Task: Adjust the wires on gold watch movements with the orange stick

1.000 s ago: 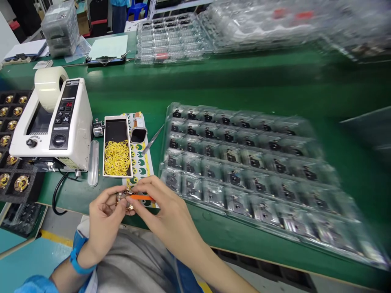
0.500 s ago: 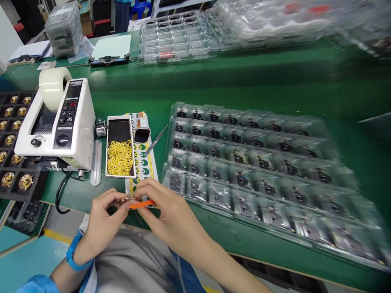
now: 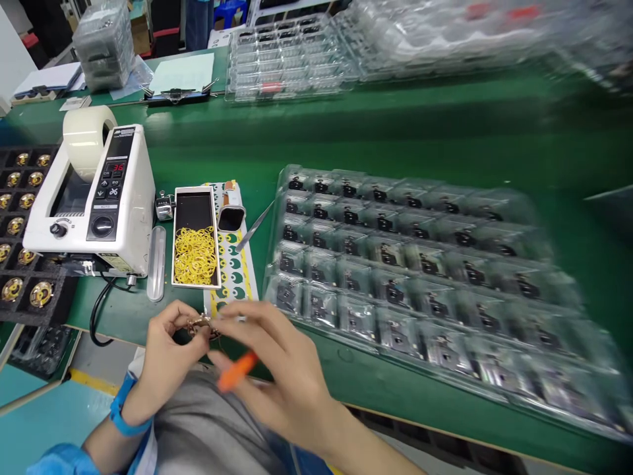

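My left hand (image 3: 171, 353) pinches a small round brass-coloured metal part (image 3: 202, 323) between thumb and fingers, near the bench's front edge. Thin wire seems to hang from it. In my right hand (image 3: 291, 369) is an orange handheld tool (image 3: 237, 371), blurred by motion; its exact kind cannot be made out. The right fingertips reach toward the round part, and whether they touch it is unclear. Just beyond my hands lies a sheet of yellow and green stickers (image 3: 228, 267), with a smartwatch (image 3: 231, 218) on it. A white box (image 3: 218, 264) holds many yellow rings (image 3: 194, 257).
Left stands a white tape dispenser (image 3: 133, 198), beside a black foam tray (image 3: 57, 290) of round brass parts. Tweezers (image 3: 254, 226) lie near a clear compartment tray (image 3: 341, 330) of black parts on the right. A clipboard (image 3: 180, 76) and clear trays (image 3: 291, 59) line the back.
My right hand has pulled the orange tool back from the round part, down and toward me, with its fingers lifting and spreading. My left hand still holds the part in nearly the same place.
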The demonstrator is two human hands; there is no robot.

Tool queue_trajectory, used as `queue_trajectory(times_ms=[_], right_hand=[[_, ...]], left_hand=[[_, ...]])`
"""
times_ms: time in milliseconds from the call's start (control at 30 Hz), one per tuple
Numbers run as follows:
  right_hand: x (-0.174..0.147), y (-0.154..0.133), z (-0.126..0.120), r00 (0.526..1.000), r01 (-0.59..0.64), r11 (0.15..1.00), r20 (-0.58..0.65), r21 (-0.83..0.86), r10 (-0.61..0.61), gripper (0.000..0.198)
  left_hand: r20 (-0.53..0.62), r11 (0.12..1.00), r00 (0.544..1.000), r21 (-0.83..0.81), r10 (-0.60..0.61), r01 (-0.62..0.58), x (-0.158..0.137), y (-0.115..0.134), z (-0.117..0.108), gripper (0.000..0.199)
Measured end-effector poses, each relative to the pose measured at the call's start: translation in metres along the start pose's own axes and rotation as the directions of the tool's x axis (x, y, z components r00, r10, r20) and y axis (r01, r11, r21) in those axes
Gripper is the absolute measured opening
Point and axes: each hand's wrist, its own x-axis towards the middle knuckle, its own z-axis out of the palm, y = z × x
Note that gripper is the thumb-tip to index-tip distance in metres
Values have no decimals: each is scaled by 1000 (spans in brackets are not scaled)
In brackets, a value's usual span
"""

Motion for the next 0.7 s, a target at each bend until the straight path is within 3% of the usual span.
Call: queue_trajectory(times_ms=[100, 167, 267, 367, 500, 700], right_hand=[[-11, -10, -1, 974, 212, 971, -55, -110, -219, 15], [-13, -10, 1, 953, 281, 936, -50, -214, -298, 18], [-8, -2, 6, 971, 180, 933, -96, -311, -220, 19], [-2, 5, 9, 982, 104, 953, -124, -285, -144, 17], [-4, 9, 11, 981, 152, 963, -85, -221, -174, 16], [-6, 15, 8, 964, 249, 939, -30, -235, -264, 16]], left_hand=[[-12, 984, 995, -151, -96, 93, -2, -1, 0, 32], [27, 962, 990, -235, -139, 141, -5, 0, 1, 33], [59, 955, 992, -270, -114, 126, -11, 3, 3, 37], [67, 948, 993, -300, -95, 111, -16, 4, 5, 37], [73, 933, 992, -338, -102, 121, -21, 1, 8, 38], [44, 981, 999, -189, -31, 39, -24, 0, 8, 25]])
